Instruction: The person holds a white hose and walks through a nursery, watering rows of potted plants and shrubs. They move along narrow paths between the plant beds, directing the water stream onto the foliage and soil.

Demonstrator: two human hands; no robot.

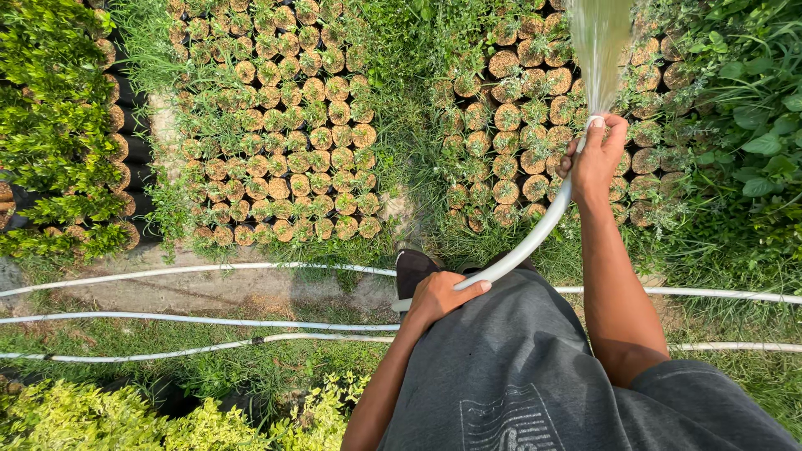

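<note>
Hose (526, 242): spraying water over seedling pots (518, 117)
Right hand (595, 159): clamping the nozzle end
Left hand (439, 296): gripping the hose lower down

Sunlit nursery ground: rows of seedling pots (284, 142), grass strips (401, 125), a concrete path (209, 291).

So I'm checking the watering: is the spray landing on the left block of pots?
No, the water fans from the hose in the right hand over the right block of pots.
</note>
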